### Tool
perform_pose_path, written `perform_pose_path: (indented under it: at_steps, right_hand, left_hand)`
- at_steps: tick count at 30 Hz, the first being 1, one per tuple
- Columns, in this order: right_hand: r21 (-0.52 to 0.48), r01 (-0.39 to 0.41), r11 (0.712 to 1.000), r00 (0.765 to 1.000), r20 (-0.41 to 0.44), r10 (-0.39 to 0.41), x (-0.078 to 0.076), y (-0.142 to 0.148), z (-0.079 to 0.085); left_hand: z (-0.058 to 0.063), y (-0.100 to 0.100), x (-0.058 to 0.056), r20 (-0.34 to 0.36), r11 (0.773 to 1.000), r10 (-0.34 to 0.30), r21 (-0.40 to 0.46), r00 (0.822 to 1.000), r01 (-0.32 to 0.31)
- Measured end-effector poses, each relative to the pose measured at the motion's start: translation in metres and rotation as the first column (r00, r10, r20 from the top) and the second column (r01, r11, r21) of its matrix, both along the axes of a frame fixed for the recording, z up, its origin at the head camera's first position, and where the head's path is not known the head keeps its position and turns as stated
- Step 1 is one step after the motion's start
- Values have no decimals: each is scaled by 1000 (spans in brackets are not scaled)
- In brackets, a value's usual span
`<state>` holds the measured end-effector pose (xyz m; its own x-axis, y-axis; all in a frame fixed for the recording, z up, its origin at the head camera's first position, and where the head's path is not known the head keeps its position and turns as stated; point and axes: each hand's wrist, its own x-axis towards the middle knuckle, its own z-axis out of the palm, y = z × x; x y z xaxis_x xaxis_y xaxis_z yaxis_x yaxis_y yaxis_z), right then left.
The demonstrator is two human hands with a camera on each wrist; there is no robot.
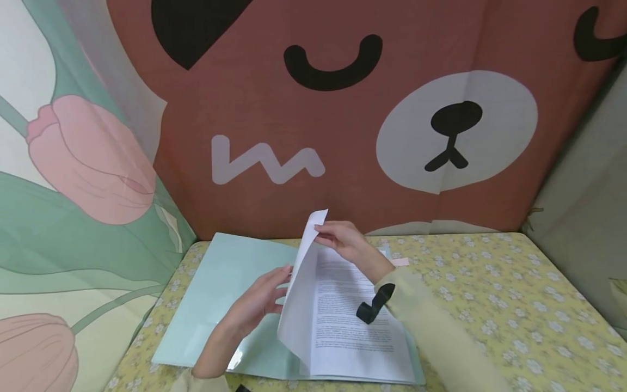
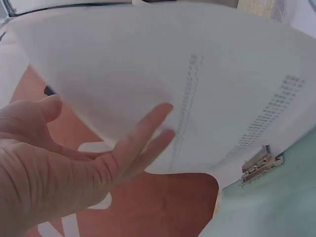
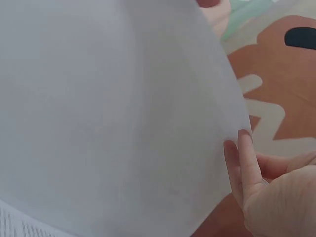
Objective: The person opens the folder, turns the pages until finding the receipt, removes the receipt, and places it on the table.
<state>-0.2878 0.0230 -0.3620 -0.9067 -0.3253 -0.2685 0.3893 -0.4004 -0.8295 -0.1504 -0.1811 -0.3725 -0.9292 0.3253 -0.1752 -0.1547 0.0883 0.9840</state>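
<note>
Right fingers: the right hand point(image 1: 345, 239) pinches the edge of the lifted paper point(image 1: 300, 305), above the far part of the folder point(image 1: 235, 283).
Left fingers: the left hand point(image 1: 259, 299) has its fingers extended and apart, grasping nothing; two fingertips lie against the paper, above the folder's left cover.
Lifted paper: white, thin, bowed, standing up from the folder's middle, its top corner reaching beyond the folder's far edge. Whether one sheet or several, cannot tell.
Printed page: the page beneath point(image 1: 355, 316) lies flat on the folder's right side, white with dense dark lines of type; wording too small to read.
Face by view: the left wrist view records bands of print on the paper's left-hand face; the right wrist view records the opposite face, plain and softly shaded.
Metal clip: a metal clip point(image 2: 261, 165) on the folder, near the paper's lower edge, is recorded in the left wrist view only.
Folder: pale blue-green, spread flat, with glare near the near edge of its left cover; full outline recorded in the head view only.
Pink tab: a pink tab point(image 1: 400, 262) sits just beyond the folder's far right corner.
Floral cloth: yellow floral cloth point(image 1: 499, 305) extends under and around the folder.
Backdrop: red-brown backdrop point(image 1: 264, 109) with a bear design stands behind the folder.
</note>
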Motion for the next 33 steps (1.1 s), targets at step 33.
perform_pose_path:
  at_steps: [33]
  right_hand:
    - [105,-1,995,997,-70,8,5,31,-18]
  left_hand:
    - [-32,-38,7,-213,806,180,-528,960,-268]
